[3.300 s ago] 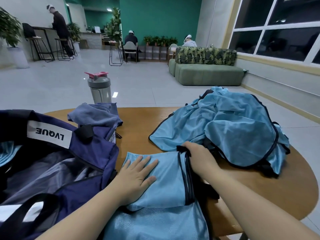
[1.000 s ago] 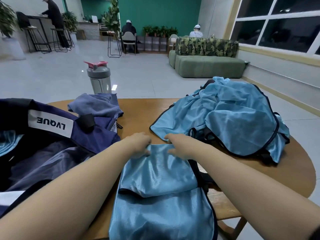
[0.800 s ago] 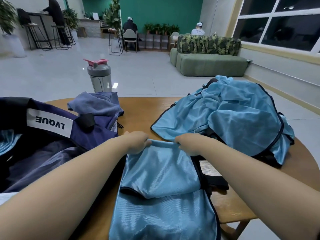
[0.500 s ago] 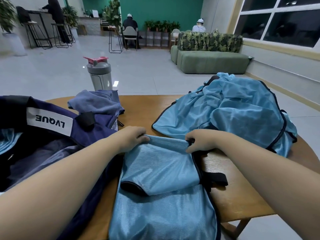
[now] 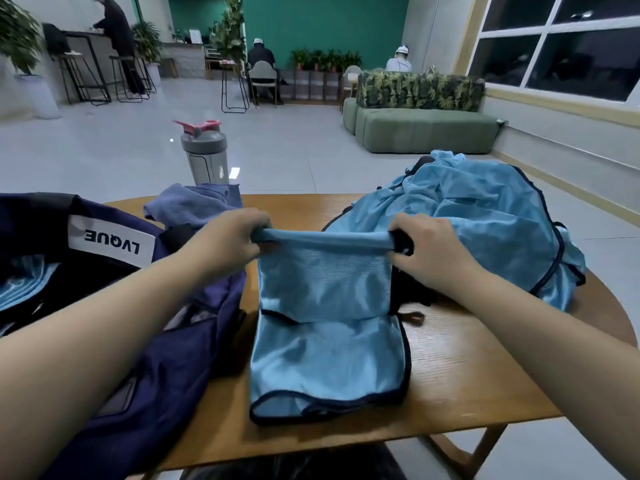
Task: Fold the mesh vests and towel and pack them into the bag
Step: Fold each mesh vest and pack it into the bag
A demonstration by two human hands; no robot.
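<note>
A light blue mesh vest with dark trim lies partly folded on the wooden table. My left hand grips its far left corner and my right hand grips its far right corner, holding that edge raised above the table. The navy bag with a white label stands open at the left, with blue fabric showing inside. A grey-blue towel lies bunched behind the bag. A heap of unfolded blue vests sits at the right.
A grey shaker bottle with a pink lid stands at the table's far edge. Beyond the table are a tiled floor, a green sofa, stools, plants and seated people far off. The table's near edge runs just below the vest.
Both hands took hold of the vest's far edge, moved apart and lifted it off the table toward me. The camera view has tilted down slightly.
</note>
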